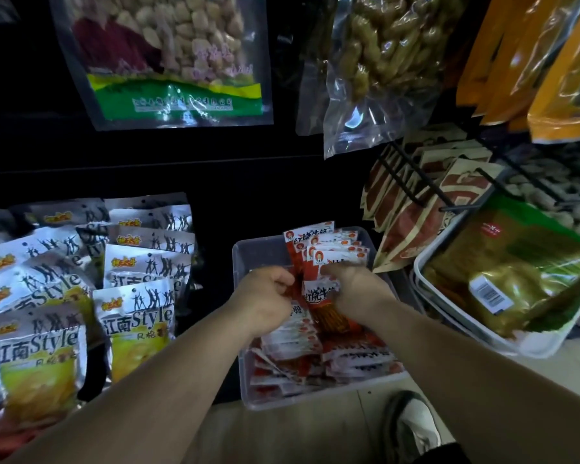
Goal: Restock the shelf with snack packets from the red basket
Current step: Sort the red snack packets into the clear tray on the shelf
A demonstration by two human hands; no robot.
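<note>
Left hand (265,298) and right hand (359,291) each grip red packets (320,308) over a bin (248,252). The packets' length runs near-far, label ends far.

In a clear bin (245,252), left grip (265,298) and right grip (359,289) clutch red snack packets (318,294)

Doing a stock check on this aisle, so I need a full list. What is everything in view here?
bin: one, clear, low centre
red packets: many, red and white, in the bin
silver packets: many, silver and yellow, left of the bin
bag of pale snacks: one, clear with green band, hanging top left
bag of twists: one, clear, hanging top centre
orange bags: several, orange, top right
brown packets: several, brown and red, right of the bin
basket: one, pale rim, far right, holding green-gold packets
shoe: one, dark and white, bottom
left hand: one, gripping red packets
right hand: one, gripping red packets
</note>
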